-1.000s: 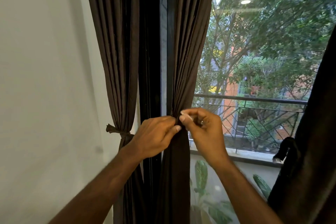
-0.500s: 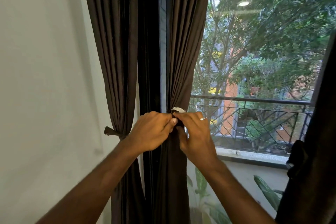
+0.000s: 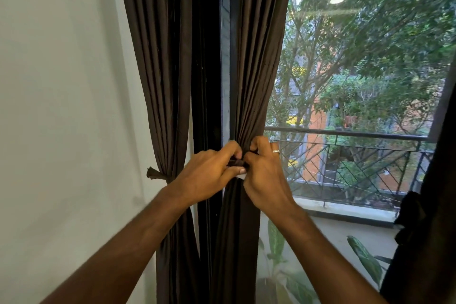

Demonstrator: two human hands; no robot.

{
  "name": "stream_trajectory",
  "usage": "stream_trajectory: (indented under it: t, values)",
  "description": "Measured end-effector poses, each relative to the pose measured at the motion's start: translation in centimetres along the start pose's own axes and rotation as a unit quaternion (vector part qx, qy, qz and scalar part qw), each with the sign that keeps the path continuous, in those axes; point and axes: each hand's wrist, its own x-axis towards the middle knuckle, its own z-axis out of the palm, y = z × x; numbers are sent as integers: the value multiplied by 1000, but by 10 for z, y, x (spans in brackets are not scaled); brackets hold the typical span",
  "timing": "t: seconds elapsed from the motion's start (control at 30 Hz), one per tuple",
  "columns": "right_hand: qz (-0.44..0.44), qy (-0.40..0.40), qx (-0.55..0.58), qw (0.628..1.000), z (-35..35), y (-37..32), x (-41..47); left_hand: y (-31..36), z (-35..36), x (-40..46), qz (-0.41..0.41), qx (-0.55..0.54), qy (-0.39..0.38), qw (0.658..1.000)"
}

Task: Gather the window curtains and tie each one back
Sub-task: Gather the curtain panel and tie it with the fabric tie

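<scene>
Dark brown middle curtain [image 3: 249, 81], gathered into a narrow bundle beside the black window frame [image 3: 225, 57]. Left hand [image 3: 209, 175] and right hand [image 3: 265, 175] meet at its waist, fingers curled and clamped on a dark tie-back strap [image 3: 236, 163] (a ring shows on the right hand). Left curtain [image 3: 160, 81] hangs already tied by the white wall [image 3: 61, 106].

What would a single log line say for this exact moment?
stage: tying middle curtain | left hand: pinching tie-back strip | right hand: gripping the strip at the gather | left curtain: already tied
</scene>
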Motion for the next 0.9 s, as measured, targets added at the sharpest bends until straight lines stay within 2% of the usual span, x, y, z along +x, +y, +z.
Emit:
stream_trajectory:
  t: [0.1,0.17,0.23,0.27,0.3,0.37,0.43,0.5,0.57,0.7,0.77,0.8,0.9]
  values:
    - [14,2,35,999,-4,-1,7,-2,4,1,21,-60,15,998]
    - [73,44,115,990,-7,-6,6,-4,3,3,-15,-136,29,990]
    - [176,110,256,944,-15,-12,3,-3,-1,5,-63,-206,21,976]
    - [207,133,302,921,-16,-11,0,-2,-4,6,-81,-227,13,971]
    - [207,145,315,915,-15,-9,-5,-1,-6,6,-92,-240,6,966]
    - [189,121,336,915,-12,-8,-14,3,-11,9,-100,-262,-3,960]
    - [188,48,346,918,-9,-12,-19,9,-13,12,-108,-299,-13,948]
    - [179,-9,302,936,-7,-17,-17,12,-14,15,-124,-353,-33,927]
    - [163,-12,286,944,-9,-17,-13,11,-15,17,-149,-411,-57,898]
    - [116,1,302,946,-14,-7,-11,3,-11,10,-182,-557,-82,806]
    - [127,9,323,938,-14,-3,-12,1,-3,5,-182,-603,-56,775]
    - [137,11,330,934,-14,-2,-12,2,2,4,-183,-606,-32,774]
    - [133,16,313,940,-10,-1,-11,11,16,8,-180,-556,82,807]
